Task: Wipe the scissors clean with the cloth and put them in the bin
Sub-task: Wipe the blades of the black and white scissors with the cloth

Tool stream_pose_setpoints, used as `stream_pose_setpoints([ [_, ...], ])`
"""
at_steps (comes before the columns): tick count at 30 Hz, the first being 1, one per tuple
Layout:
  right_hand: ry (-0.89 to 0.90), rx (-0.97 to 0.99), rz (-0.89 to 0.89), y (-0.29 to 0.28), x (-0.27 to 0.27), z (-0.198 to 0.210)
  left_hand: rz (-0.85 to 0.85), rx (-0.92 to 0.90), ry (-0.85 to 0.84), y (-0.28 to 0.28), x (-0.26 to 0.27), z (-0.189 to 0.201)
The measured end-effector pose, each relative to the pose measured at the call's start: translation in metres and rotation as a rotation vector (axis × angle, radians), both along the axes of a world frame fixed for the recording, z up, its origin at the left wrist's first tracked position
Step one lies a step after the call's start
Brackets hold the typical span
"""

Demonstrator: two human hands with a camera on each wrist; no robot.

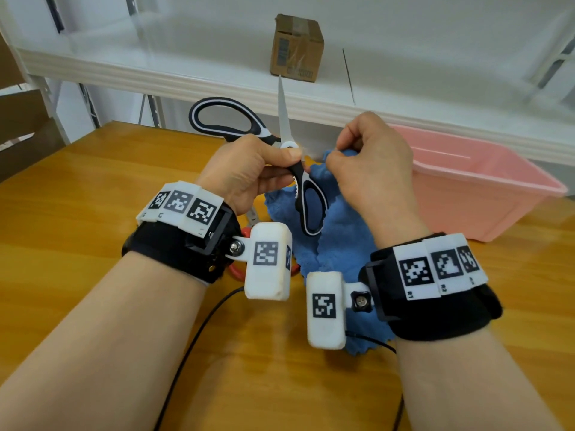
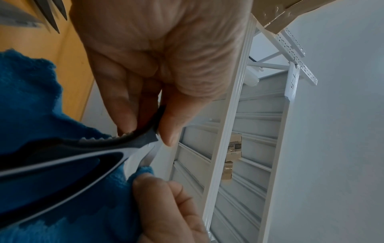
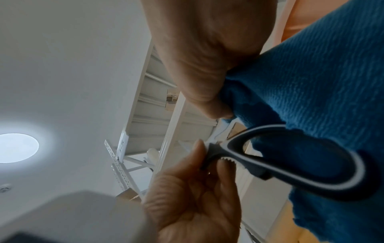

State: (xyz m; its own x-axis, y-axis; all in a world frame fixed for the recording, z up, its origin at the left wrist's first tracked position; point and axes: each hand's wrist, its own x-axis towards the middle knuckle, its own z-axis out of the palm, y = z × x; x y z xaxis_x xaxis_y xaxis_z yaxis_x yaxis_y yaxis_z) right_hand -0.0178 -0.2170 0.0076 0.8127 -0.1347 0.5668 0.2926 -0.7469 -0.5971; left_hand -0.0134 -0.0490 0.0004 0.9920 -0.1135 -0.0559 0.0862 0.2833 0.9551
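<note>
Black-and-white scissors are held spread wide open above the wooden table, one blade pointing up and one handle loop hanging down. My left hand pinches them near the pivot between thumb and fingers. My right hand grips a bunch of the blue cloth against the other blade, which the cloth hides. The cloth hangs down behind the lower handle loop to the table. The pink bin stands at the right, with nothing visible inside.
A second pair of scissors with red handles lies on the table under my left wrist. A cardboard box stands on the white shelf behind the table. Black cables trail across the near tabletop.
</note>
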Motion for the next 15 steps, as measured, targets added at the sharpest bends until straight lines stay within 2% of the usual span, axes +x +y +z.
stream_pose_setpoints([
  [15, 0.056, -0.016, -0.008, -0.012, 0.003, -0.001, -0.012, 0.033, 0.01, 0.002, -0.001, 0.0],
])
